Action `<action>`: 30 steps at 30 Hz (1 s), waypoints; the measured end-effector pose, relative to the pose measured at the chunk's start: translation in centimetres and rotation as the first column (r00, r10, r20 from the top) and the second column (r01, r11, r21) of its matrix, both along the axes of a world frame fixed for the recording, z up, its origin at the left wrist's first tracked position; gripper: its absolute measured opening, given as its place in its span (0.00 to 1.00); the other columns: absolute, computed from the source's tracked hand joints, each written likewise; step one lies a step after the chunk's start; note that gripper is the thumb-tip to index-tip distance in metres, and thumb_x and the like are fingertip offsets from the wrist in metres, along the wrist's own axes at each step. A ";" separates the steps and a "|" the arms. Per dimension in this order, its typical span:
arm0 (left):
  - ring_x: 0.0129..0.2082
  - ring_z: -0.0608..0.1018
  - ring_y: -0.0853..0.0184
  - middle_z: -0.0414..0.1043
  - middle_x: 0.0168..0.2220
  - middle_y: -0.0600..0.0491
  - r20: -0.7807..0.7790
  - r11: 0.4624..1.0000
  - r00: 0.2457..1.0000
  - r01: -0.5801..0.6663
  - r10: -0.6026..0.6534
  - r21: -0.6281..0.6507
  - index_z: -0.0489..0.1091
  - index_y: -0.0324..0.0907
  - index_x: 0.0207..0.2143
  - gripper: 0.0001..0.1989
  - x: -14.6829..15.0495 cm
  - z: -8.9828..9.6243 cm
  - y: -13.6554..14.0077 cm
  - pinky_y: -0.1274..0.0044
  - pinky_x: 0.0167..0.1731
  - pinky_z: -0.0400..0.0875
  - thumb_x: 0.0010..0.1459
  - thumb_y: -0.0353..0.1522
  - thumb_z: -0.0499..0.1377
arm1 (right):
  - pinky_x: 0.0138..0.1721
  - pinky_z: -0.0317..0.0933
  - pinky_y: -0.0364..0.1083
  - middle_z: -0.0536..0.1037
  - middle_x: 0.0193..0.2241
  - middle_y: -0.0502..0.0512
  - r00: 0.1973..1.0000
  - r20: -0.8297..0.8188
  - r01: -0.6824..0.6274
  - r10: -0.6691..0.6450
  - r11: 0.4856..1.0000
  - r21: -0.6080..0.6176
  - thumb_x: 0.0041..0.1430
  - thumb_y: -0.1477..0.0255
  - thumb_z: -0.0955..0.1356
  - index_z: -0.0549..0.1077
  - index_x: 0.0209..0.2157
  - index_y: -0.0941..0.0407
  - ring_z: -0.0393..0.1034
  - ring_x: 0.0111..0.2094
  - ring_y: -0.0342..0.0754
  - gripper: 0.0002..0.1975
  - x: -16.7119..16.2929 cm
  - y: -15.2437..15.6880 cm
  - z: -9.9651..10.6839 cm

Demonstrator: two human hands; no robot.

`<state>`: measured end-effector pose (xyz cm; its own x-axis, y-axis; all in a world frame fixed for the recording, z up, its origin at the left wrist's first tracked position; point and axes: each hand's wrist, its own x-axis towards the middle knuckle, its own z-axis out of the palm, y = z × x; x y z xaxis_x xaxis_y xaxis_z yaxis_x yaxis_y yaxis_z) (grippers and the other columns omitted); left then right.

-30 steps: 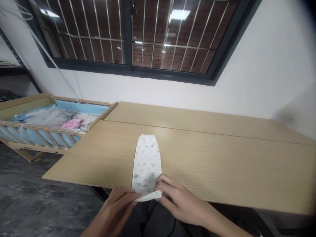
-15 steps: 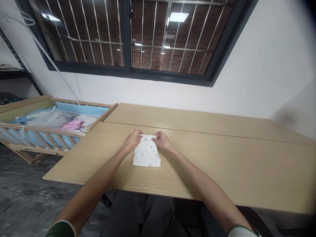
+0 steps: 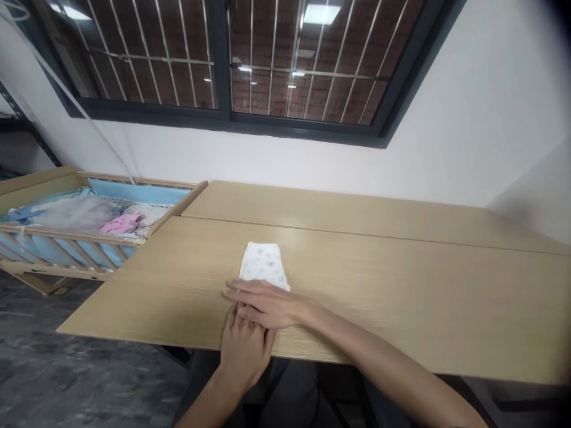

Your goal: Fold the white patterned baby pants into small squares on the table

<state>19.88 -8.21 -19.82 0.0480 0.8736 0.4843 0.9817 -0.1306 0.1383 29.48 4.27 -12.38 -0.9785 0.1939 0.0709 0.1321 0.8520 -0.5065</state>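
A folded white cloth (image 3: 263, 261) with a small scattered print lies flat on the table, its narrower end away from me. My right hand (image 3: 267, 303) lies across the cloth's near end, palm down, fingers stretched out to the left. Nearer to me, by the table's front edge, my left hand (image 3: 247, 345) points forward with its back up. Its fingertips go under my right hand and are hidden, so I cannot tell whether they touch the cloth. The fingers that show look extended, and neither hand grips anything I can see.
The wooden table (image 3: 401, 291) has a seam running along it towards the back. At its left end stands a wooden crib (image 3: 89, 246) with blue lining and a pink cloth (image 3: 120, 224) inside. A barred window (image 3: 227, 65) is in the wall behind.
Both hands have let go of the cloth's far corners and come back towards me. My right hand now covers its near end, overlapping my left. The camera has shifted slightly.
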 end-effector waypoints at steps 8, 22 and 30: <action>0.66 0.63 0.47 0.60 0.65 0.34 -0.048 0.999 0.998 -0.041 0.042 0.022 0.61 0.31 0.64 0.29 -0.7 -0.2 0.3 0.57 0.62 0.62 0.68 0.41 0.51 | 0.72 0.31 0.56 0.50 0.72 0.49 0.981 0.105 0.157 -0.163 0.985 0.068 0.73 0.55 0.57 0.54 0.70 0.45 0.38 0.73 0.51 0.28 -0.9 8.2 -2.5; 0.65 0.65 0.51 0.63 0.65 0.39 -0.061 0.997 0.998 0.031 -0.026 0.073 0.63 0.36 0.63 0.24 -2.1 -1.1 0.8 0.58 0.60 0.66 0.69 0.36 0.50 | 0.65 0.47 0.63 0.62 0.65 0.67 0.893 -0.208 0.439 -0.398 0.874 0.210 0.72 0.60 0.59 0.63 0.65 0.57 0.54 0.66 0.60 0.26 1.5 10.1 -2.0; 0.56 0.75 0.58 0.74 0.56 0.45 0.106 0.963 0.958 0.268 -0.266 -0.001 0.72 0.42 0.51 0.14 -9.1 -0.2 3.9 0.61 0.57 0.70 0.67 0.33 0.52 | 0.65 0.53 0.57 0.61 0.66 0.61 0.973 0.179 0.179 -0.148 0.969 -0.172 0.38 0.49 0.80 0.64 0.65 0.51 0.55 0.66 0.62 0.53 5.9 7.5 0.4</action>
